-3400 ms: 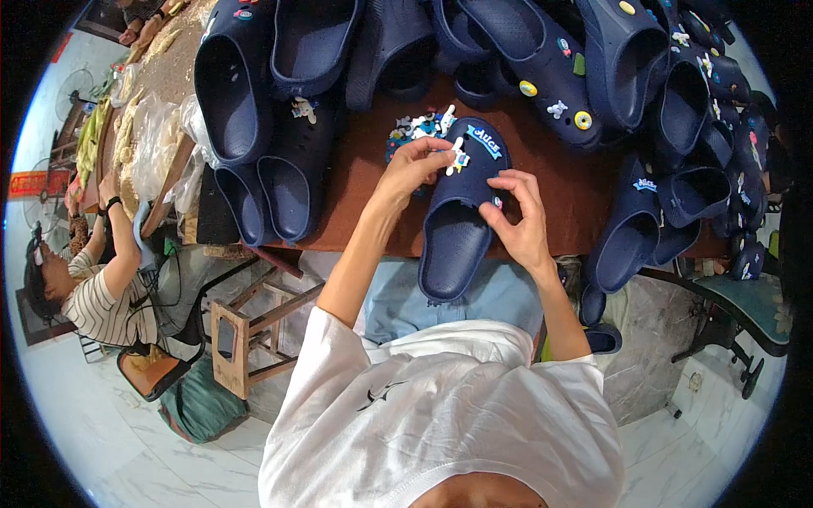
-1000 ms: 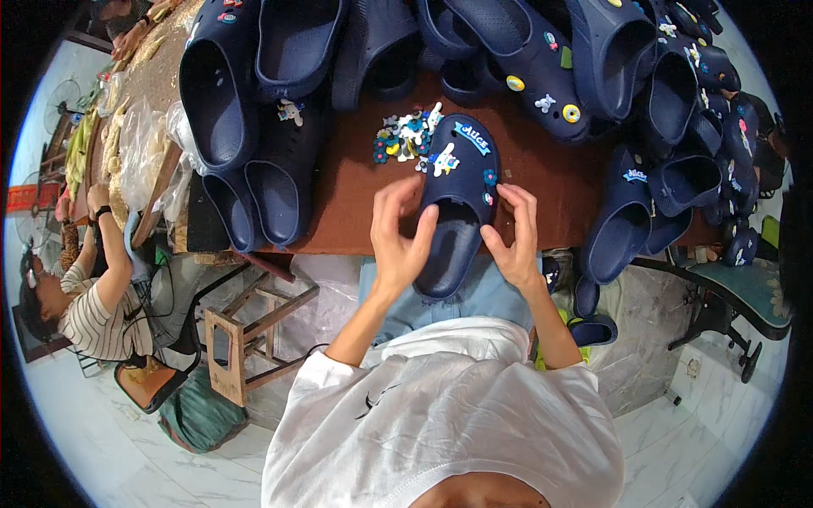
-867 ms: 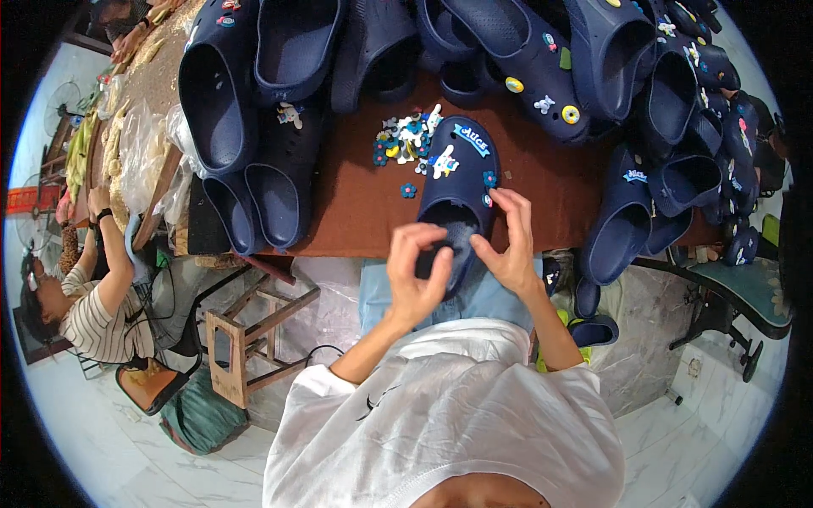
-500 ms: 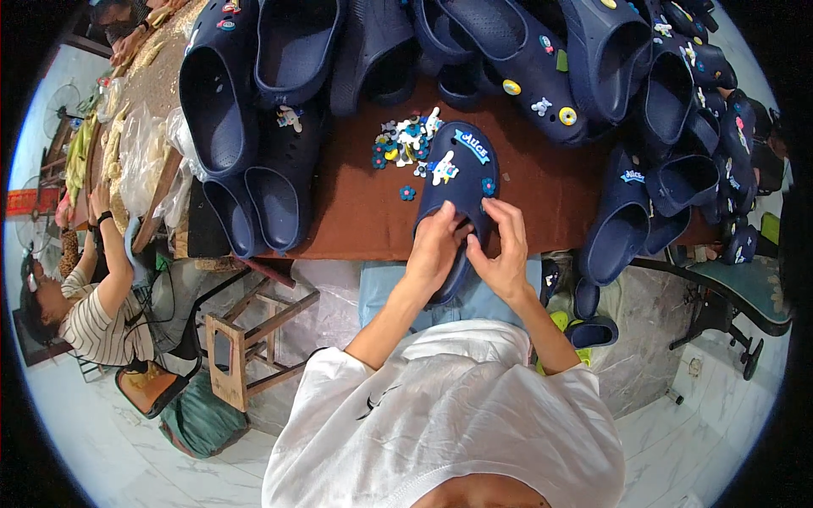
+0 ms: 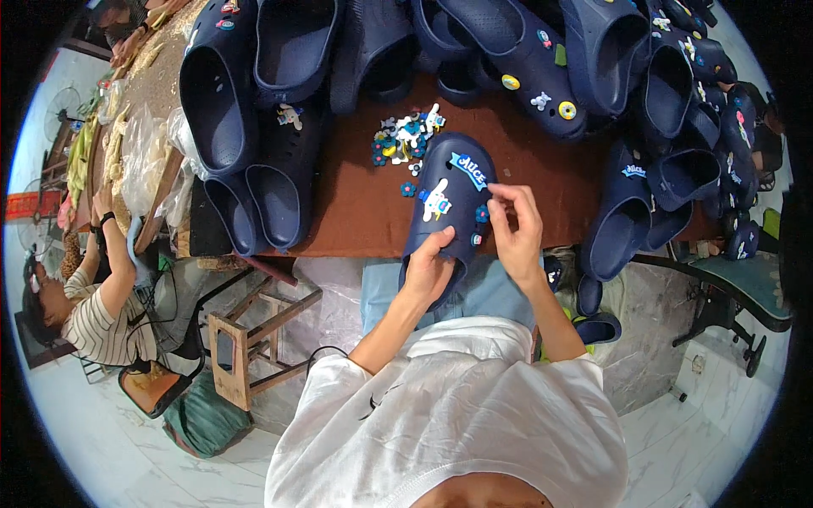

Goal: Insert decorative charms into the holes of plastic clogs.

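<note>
- The left hand [image 5: 426, 269] gripped the navy clog [image 5: 446, 212] at its heel end.
- The right hand [image 5: 514, 229], just beside the clog's right edge, pinched a small charm [image 5: 483, 213] there.

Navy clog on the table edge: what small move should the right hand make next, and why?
Probably press the small charm down at the clog's right rim. The left hand steadies the navy clog at its heel opening, and the right hand has its fingers pinched by that rim beside a small charm. The loose charm pile lies beyond the toe, so reaching there looks premature.
</note>
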A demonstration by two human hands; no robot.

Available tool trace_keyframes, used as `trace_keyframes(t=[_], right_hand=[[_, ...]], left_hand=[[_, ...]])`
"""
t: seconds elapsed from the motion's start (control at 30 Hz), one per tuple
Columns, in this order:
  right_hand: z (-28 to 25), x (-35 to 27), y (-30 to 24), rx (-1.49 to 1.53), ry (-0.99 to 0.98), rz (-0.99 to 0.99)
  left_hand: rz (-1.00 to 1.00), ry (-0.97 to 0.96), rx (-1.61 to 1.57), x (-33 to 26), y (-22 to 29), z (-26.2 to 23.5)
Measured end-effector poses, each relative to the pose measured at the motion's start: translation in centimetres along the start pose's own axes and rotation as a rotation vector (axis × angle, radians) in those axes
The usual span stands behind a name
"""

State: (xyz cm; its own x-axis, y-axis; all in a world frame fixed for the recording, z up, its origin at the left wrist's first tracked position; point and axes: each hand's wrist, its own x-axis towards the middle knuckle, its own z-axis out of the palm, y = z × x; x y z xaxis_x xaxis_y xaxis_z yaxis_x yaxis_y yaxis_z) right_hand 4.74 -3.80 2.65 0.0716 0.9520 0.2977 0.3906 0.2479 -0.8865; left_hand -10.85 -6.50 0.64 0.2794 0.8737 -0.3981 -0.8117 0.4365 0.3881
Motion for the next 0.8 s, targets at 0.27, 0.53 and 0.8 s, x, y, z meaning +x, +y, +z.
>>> trace_keyframes(t=[0.27, 0.53, 0.8], right_hand=[[0.9, 1.9, 0.2, -0.080, -0.017, 0.030], [1.3, 0.5, 1.6, 0.065, 0.066, 0.067], [0.4, -8.0, 0.9, 0.151, -0.160, 0.184]], left_hand=[[-0.009, -0.033, 0.004, -0.3, 0.2, -0.2], [0.011, -0.014, -0.028, 0.6, 1.0, 0.1], [0.056, 0.039, -0.052, 0.1, 1.6, 0.2]])
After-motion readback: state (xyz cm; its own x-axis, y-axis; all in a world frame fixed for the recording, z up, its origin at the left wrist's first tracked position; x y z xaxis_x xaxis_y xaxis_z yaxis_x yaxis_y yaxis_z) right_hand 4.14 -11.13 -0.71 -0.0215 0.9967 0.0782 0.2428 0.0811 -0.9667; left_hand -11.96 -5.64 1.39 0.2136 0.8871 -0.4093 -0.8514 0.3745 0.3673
